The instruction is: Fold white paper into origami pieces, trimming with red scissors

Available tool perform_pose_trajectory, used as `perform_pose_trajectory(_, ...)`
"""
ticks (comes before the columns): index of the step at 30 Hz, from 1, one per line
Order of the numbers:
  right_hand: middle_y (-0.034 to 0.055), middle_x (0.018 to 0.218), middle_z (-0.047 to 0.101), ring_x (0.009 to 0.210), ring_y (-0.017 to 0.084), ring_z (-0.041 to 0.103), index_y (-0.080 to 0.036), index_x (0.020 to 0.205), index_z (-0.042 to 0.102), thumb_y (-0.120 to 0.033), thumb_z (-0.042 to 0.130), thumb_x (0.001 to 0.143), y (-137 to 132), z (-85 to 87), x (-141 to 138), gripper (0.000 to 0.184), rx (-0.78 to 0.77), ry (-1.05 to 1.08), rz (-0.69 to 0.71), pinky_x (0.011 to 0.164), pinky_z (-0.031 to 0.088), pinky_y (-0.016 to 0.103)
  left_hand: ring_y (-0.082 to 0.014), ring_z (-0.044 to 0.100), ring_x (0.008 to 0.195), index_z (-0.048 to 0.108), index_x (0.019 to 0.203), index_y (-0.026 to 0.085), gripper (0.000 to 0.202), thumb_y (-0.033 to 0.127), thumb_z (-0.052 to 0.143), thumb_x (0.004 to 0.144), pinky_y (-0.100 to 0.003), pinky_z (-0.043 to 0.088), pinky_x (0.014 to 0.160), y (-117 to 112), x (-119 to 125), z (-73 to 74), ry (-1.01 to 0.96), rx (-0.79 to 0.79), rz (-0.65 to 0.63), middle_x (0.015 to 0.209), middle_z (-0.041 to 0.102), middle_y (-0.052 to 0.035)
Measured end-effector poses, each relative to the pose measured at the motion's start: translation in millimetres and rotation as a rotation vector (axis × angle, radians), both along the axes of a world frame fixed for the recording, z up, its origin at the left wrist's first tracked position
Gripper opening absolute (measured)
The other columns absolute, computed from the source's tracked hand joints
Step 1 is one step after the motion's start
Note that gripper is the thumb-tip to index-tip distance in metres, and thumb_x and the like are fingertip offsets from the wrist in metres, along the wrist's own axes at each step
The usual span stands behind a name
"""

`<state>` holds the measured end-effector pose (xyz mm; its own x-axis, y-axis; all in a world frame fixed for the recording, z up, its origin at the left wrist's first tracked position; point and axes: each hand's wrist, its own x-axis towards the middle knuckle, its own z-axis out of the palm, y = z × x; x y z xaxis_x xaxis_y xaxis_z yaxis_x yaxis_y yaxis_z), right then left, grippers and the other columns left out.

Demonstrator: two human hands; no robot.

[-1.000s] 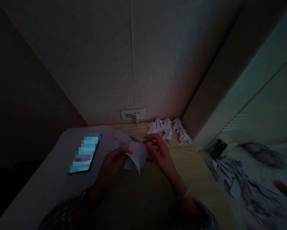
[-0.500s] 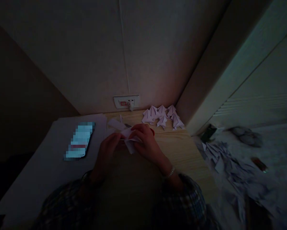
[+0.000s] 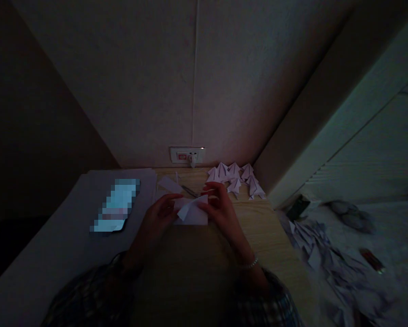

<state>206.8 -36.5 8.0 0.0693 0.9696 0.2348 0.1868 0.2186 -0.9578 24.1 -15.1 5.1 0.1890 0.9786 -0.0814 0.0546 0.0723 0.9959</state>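
A small white sheet of paper point(image 3: 195, 219) with a raised, folded flap lies between my hands, low over the wooden tabletop. My left hand point(image 3: 158, 215) grips its left edge, fingers curled. On the right edge, the thumb of my right hand point(image 3: 223, 214) presses the paper while the other fingers arch above it. Just behind the sheet are scissors point(image 3: 189, 190), their handles partly hidden by the paper and my right hand. White paper scraps point(image 3: 169, 184) lie to the left of the blades.
Several folded paper pieces point(image 3: 234, 170) stand in rows near the wall. A lit phone point(image 3: 117, 204) rests on large white sheets point(image 3: 71, 218) at left. A wall socket point(image 3: 187, 156) holds a plug. Many folded papers point(image 3: 340, 268) are heaped lower right, beyond the table edge.
The paper has been opened out from a narrow crossed shape into a wider sheet with one flap. My hands have moved apart, uncovering the scissors. The view has tilted slightly.
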Motion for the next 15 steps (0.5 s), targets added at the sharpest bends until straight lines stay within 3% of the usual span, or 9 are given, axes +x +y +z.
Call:
perform_pose_trajectory(2,-0.0004,0.087,0.057,0.071,0.015,0.057,-0.024,0.103,0.054,-0.023,0.067,0.074,2.9,-2.7,1.6,0.032,-0.082,0.045,-0.033,0.06,0.048,0.025,-0.0251,0.07,0.084,0.066,0.096,0.018,0.036,0.035,0.071,0.065,-0.034,0.055,0.073,-0.1,-0.3,-0.3,0.002,0.013,0.006,0.09,0.073,-0.006)
perform_pose_trajectory(5,-0.0043,0.065,0.049,0.061,0.014,0.05,-0.022,0.08,0.058,-0.023,0.065,0.074,5.4,-4.1,1.7,0.009,-0.136,-0.064,-0.039,0.055,0.043,0.024,-0.0261,0.07,0.086,0.067,0.095,0.018,0.033,0.032,0.068,0.065,-0.035,0.055,0.074,-2.6,-0.5,3.7,-0.034,-0.01,-0.015,0.094,0.074,-0.0078)
perform_pose_trajectory(7,-0.0042,0.062,0.047,0.061,0.014,0.048,-0.021,0.065,0.052,-0.026,0.065,0.073,4.7,-2.6,0.2,0.016,-0.103,-0.124,-0.082,0.055,0.041,0.024,-0.0272,0.069,0.094,0.067,0.094,0.018,0.032,0.03,0.067,0.064,-0.034,0.054,0.078,-5.4,-0.9,8.3,-0.078,-0.042,-0.033,0.103,0.074,-0.0085)
perform_pose_trajectory(10,-0.003,0.066,0.051,0.063,0.014,0.05,-0.022,0.065,0.052,-0.029,0.064,0.075,2.1,0.0,-2.5,0.018,-0.053,-0.131,-0.102,0.057,0.042,0.024,-0.0278,0.069,0.096,0.067,0.097,0.018,0.034,0.027,0.067,0.064,-0.034,0.054,0.078,-7.5,-2.1,10.5,-0.118,-0.097,-0.061,0.108,0.073,-0.0088)
perform_pose_trajectory(15,-0.0017,0.073,0.056,0.067,0.015,0.053,-0.022,0.075,0.057,-0.028,0.062,0.079,-1.1,-3.1,-4.6,0.008,-0.009,-0.138,-0.111,0.057,0.044,0.025,-0.0291,0.066,0.104,0.069,0.1,0.019,0.038,0.022,0.072,0.062,-0.039,0.05,0.09,-0.2,-1.8,-4.1,-0.235,-0.116,-0.175,0.109,0.074,-0.0081)
